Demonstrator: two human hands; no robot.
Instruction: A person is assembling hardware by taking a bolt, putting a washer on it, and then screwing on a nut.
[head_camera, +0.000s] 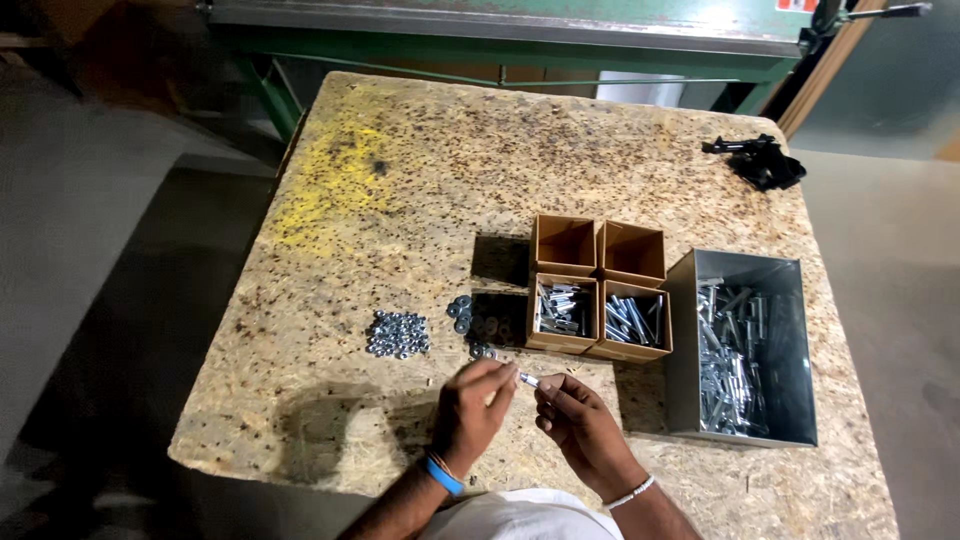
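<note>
Bolt pinched between left hand and right hand, both grips clamped on it above tabletop. Risk: slip, bolt rolls among washers, nuts.

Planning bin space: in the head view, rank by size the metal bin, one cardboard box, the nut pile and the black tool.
1. Metal bin, plainly largest.
2. Black tool and cardboard box: look alike, and the tool lies farther off, so unranked.
3. Nut pile, smallest.
</note>
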